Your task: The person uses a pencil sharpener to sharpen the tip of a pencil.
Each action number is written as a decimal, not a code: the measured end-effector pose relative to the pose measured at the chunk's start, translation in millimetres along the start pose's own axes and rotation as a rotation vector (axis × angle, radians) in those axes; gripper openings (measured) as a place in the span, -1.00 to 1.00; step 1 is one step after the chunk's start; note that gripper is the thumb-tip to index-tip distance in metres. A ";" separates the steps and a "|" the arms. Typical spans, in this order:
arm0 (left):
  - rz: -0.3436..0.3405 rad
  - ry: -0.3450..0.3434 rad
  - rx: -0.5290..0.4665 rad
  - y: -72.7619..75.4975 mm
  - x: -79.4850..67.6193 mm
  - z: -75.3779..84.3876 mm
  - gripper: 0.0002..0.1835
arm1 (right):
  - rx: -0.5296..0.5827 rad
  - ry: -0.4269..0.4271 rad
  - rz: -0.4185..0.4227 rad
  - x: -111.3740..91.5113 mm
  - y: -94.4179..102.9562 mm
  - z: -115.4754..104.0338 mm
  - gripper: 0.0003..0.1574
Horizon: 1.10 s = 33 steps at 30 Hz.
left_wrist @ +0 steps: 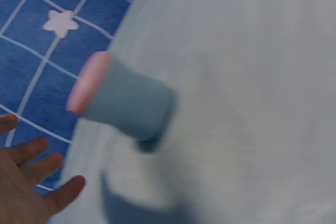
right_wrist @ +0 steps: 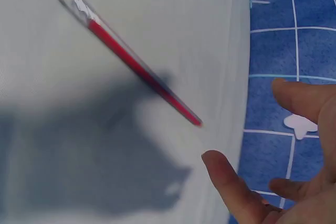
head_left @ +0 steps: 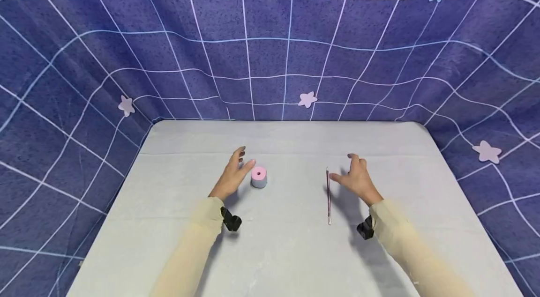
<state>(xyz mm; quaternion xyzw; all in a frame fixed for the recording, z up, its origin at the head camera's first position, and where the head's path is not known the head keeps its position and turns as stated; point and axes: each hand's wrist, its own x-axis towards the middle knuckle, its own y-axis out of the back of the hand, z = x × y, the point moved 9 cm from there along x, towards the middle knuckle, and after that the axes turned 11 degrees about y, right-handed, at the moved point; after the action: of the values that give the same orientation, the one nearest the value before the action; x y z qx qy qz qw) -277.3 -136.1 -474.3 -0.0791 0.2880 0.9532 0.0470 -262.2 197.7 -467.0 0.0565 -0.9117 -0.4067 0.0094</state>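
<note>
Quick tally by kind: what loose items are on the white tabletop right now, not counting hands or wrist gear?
Pink-topped cylinder: 1
Slim, pencil-like red stick: 1
Total: 2

I can only call this a curtained-off work nook, as blue star-patterned cloth (head_left: 270, 60) hangs beyond the far edge and both far corners of the white-covered table (head_left: 282, 255).
</note>
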 end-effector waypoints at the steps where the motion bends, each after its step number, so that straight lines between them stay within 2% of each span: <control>1: 0.001 0.001 -0.006 -5.0 -1.1 -2.3 -0.23 | 0.019 -0.014 -0.003 -2.6 -3.7 2.1 0.10; 7: -0.002 0.016 -0.074 -30.7 -5.5 -17.8 -0.14 | 0.063 -0.029 -0.008 -15.7 -23.6 8.9 -0.03; 10: 0.010 0.004 -0.095 -38.3 -7.9 -21.7 -0.10 | 0.063 -0.042 0.000 -21.8 -31.6 12.7 -0.08; 13: 0.031 -0.006 -0.074 -44.0 -10.1 -25.3 -0.07 | 0.065 -0.072 0.002 -29.5 -39.7 17.4 -0.10; 18: 0.088 0.001 -0.084 -47.1 -14.2 -28.5 -0.13 | 0.058 -0.092 0.015 -40.3 -50.9 21.1 -0.11; 25: 0.190 -0.024 -0.095 -44.6 -15.5 -29.4 -0.36 | -0.013 -0.032 0.078 -45.2 -58.1 20.2 -0.19; 33: 0.216 -0.007 -0.111 -44.2 -14.3 -34.1 -0.42 | -0.028 0.001 0.103 -47.3 -60.0 16.6 -0.41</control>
<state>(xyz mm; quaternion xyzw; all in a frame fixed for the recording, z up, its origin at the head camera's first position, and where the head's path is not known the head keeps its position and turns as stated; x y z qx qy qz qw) -253.0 -119.1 -523.7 -0.0470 0.2414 0.9675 -0.0592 -210.6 175.5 -521.2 0.0095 -0.9077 -0.4184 0.0315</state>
